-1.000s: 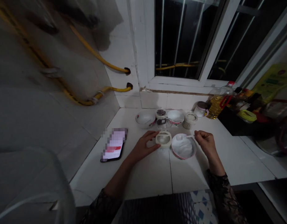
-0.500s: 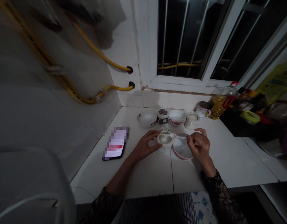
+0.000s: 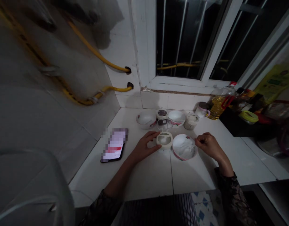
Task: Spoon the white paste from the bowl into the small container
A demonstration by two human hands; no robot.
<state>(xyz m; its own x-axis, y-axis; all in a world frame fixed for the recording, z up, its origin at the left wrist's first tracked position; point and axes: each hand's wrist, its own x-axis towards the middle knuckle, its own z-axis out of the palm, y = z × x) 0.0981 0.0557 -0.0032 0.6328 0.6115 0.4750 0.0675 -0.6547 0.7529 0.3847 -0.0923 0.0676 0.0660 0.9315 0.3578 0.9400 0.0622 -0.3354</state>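
A white-tiled tabletop runs below a barred window. An oil bottle with a red cap stands at its back right. Over the middle reach the left hand and the right hand. A lit phone lies left of them. Between the hands sits a bowl of white powder. Just left of it is a pale jar, held in the left grip between thumb and fingers. The right grip pinches a slim white spoon, hardly distinguishable against the powder.
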